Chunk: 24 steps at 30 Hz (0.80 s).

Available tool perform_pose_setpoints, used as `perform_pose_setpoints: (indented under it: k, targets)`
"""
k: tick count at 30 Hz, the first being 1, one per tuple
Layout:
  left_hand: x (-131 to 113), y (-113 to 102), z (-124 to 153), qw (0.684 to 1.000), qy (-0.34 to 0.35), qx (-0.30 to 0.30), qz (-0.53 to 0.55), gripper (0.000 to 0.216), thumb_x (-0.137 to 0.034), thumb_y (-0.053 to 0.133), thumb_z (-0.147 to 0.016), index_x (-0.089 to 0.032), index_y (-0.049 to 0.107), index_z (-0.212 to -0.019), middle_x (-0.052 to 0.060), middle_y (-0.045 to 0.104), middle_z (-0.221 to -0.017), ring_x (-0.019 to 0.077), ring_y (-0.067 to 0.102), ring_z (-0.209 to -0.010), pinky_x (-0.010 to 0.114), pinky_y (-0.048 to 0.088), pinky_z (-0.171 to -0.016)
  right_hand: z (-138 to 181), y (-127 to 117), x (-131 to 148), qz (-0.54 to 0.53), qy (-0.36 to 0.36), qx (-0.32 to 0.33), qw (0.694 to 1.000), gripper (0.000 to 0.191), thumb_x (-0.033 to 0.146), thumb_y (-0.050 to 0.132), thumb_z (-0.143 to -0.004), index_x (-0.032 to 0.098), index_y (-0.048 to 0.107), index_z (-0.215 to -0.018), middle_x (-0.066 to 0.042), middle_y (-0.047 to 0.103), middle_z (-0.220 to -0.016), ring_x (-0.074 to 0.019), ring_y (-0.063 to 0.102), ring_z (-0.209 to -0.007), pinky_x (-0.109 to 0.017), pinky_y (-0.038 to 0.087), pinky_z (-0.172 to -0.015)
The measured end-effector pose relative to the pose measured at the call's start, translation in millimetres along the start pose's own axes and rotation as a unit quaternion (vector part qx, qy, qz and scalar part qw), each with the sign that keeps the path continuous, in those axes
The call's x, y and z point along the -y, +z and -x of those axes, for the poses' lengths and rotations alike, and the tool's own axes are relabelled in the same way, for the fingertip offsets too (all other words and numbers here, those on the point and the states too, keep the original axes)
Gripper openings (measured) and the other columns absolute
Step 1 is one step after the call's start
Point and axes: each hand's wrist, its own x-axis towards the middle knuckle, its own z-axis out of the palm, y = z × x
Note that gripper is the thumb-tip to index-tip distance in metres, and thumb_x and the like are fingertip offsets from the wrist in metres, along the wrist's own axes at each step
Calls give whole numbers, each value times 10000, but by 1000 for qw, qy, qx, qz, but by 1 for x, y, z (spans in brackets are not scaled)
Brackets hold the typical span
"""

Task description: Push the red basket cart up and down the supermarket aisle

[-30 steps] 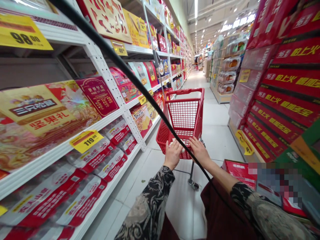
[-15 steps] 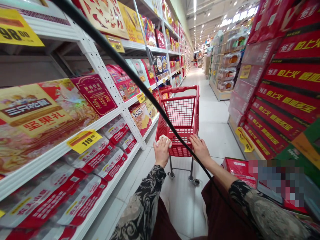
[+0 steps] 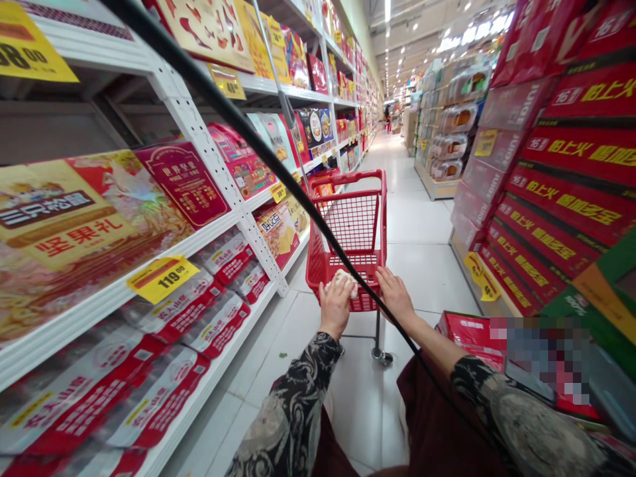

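A red shopping cart (image 3: 382,205) with a mesh basket stands in front of me, its near rim by my hands. My left hand (image 3: 335,308) is closed on a crumpled white cloth (image 3: 349,283), which lies against the cart's near rim. At the cart's near right corner rests my right hand (image 3: 397,298), its fingers stretched forward and the thumb hidden; I see nothing held in it. A black cable (image 3: 278,162) runs diagonally across the view and covers part of the cart's near side.
White shelves (image 3: 238,213) on the left hold gift boxes (image 3: 94,218) and wrapped bottle packs (image 3: 163,391). Stacked red cartons (image 3: 566,179) line the right, with a red box (image 3: 470,334) lower down. A tiled aisle (image 3: 397,156) runs ahead; a distant person (image 3: 387,119) is in it.
My left hand and the cloth have moved right along the cart's near rim, closer to my right hand. The cart sits slightly further left in view; my right hand stays at its corner.
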Motion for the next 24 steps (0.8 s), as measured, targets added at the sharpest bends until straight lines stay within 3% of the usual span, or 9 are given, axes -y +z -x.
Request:
perform_pose_setpoints:
  k: [4,9,15,17,21,24]
  targets:
    - [3,-4,3,999,37,4,0,411,-124,422,-869,-314,557,-1208,38,554,-1327,217,429,-1292,595,183,-1097,0,-6,2,-3,-10,27,1000,611,94,433,-748,92,403,-1359,-138,388,-1442,-263,318,-1346,-480,298,-1060]
    - [20,-7,7,999,-26,-40,-19,383,-127,409,-873,-287,583,-1174,52,559,-1321,205,447,-1279,560,223,-1096,-1,-6,9,-22,-16,40,999,607,84,410,-752,66,405,-1359,-154,368,-1450,-266,293,-1359,-486,284,-1065]
    - [-26,10,0,999,34,0,-16,399,-185,388,-897,-307,524,-1251,42,512,-1368,198,401,-1315,556,199,-1107,-5,0,21,-22,-11,57,998,575,75,373,-782,68,410,-1356,-151,359,-1456,-260,282,-1364,-494,274,-1068]
    - [-31,10,0,999,47,5,-14,406,-200,371,-907,-310,504,-1275,43,489,-1387,197,377,-1331,555,177,-1115,-6,-1,22,-22,-19,62,998,575,67,363,-784,81,417,-1356,-140,370,-1452,-260,285,-1363,-502,270,-1070]
    - [1,-3,9,998,54,22,-25,443,-159,381,-898,-343,491,-1286,35,494,-1383,198,378,-1330,568,122,-1123,-8,-3,21,-31,-34,62,997,629,36,376,-748,100,405,-1373,-133,377,-1449,-270,292,-1359,-529,273,-1066]
    - [33,-15,17,999,3,-5,-40,437,-135,388,-892,-335,521,-1257,31,516,-1364,191,404,-1312,549,140,-1127,-10,-2,23,-40,-33,64,997,649,29,384,-742,110,390,-1386,-130,373,-1452,-274,293,-1358,-543,271,-1065]
